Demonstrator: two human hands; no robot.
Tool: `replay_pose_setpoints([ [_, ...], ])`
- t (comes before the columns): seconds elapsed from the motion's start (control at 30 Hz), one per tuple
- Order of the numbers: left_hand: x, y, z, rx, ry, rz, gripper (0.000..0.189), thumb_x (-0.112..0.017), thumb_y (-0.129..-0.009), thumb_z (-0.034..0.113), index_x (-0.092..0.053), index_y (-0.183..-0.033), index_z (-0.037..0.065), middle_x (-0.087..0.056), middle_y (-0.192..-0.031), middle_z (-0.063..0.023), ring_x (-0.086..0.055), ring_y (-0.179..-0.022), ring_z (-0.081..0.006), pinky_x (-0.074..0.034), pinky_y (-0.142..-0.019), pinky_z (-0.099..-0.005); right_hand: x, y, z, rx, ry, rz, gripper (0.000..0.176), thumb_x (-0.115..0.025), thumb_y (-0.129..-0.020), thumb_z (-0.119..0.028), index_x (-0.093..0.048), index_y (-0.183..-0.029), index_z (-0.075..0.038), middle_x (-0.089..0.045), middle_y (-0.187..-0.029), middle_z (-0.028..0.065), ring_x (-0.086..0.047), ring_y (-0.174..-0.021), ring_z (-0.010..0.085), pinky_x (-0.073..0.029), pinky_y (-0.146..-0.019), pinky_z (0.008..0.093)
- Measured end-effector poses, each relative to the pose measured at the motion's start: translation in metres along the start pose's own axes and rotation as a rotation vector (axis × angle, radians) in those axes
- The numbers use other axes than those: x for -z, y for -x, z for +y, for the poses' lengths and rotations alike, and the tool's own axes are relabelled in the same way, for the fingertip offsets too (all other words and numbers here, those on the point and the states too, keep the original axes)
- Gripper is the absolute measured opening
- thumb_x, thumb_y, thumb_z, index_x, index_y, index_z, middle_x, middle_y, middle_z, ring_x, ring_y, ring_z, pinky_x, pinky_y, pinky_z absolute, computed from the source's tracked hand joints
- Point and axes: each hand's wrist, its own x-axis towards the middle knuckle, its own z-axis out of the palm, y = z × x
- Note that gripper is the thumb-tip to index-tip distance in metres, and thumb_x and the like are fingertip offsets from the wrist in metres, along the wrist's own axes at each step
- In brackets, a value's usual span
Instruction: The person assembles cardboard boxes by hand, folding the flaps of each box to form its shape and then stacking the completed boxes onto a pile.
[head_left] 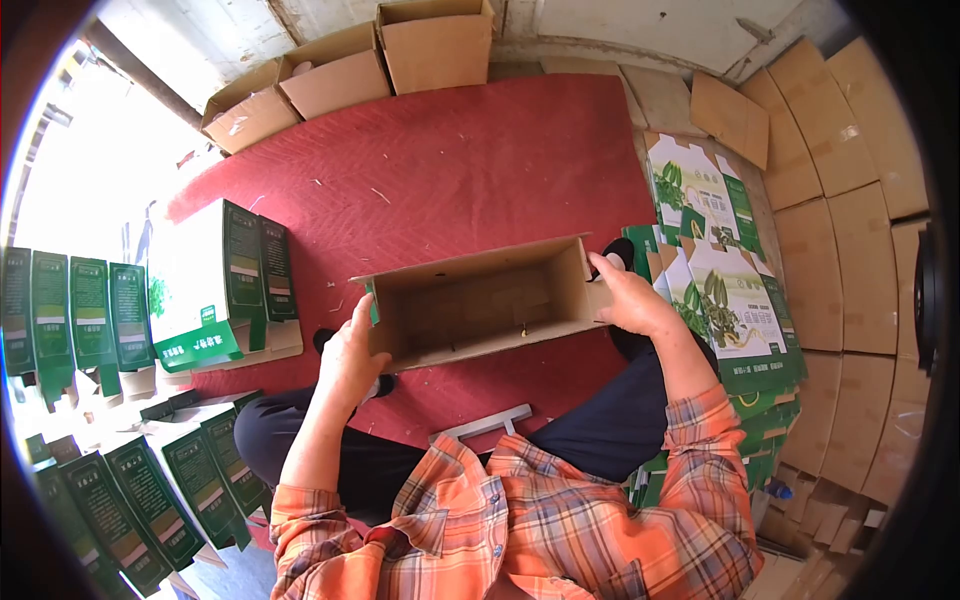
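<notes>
An open cardboard box (480,300) lies in front of me, its brown inside facing up and no contents clearly visible. My left hand (350,355) is at the box's left end, thumb and fingers apart around the edge beside a small green patch. At the right end, my right hand (632,300) holds the edge, with its thumb near the lower corner and its fingers at the upper one. Both hands grip the same box from opposite ends.
Green-and-white boxes (205,290) stand at the left. Flat printed cartons (735,310) are stacked at the right, beside a wall of brown boxes (810,260). Open brown boxes (435,50) line the red carpet's (450,150) far edge. A grey metal piece (485,424) lies near my legs.
</notes>
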Motion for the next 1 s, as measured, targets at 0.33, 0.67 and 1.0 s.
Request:
replay_pose_setpoints([
  [0.33,-0.018,-0.006,-0.003,-0.030,0.068,0.075,0.097,-0.086,-0.066,0.021,-0.033,-0.146,0.012,-0.062,-0.103,-0.0154,-0.064,-0.091,-0.0313,-0.051,-0.080,-0.0404,0.004,0.002,-0.007,0.099,-0.139,-0.009,0.090,-0.073,-0.068,0.000,-0.032,-0.147,-0.010,-0.053,-0.126,0.0255,-0.055,-0.114,0.0407,-0.047,-0.094,0.0432],
  [0.67,-0.025,-0.017,0.010,-0.053,0.143,-0.220,0.102,-0.087,-0.066,0.020,-0.030,-0.150,0.014,-0.056,-0.112,-0.0160,-0.065,-0.090,-0.0248,-0.053,-0.083,-0.0386,-0.014,-0.008,-0.013,0.133,-0.095,0.013,0.073,-0.072,-0.080,-0.016,-0.037,-0.144,-0.009,-0.059,-0.115,0.0165,-0.064,-0.096,0.0307,-0.051,-0.085,0.0415],
  [1.0,-0.035,-0.033,-0.024,-0.114,0.296,-0.229,0.082,-0.077,-0.077,0.048,-0.047,-0.138,0.002,-0.045,-0.136,-0.0237,-0.055,-0.118,-0.0366,-0.048,-0.095,-0.0442,-0.036,-0.067,0.011,0.152,-0.325,-0.257,0.057,-0.065,-0.091,-0.029,-0.049,-0.136,0.001,-0.051,-0.128,0.0171,-0.058,-0.109,0.0227,-0.047,-0.095,0.0336],
])
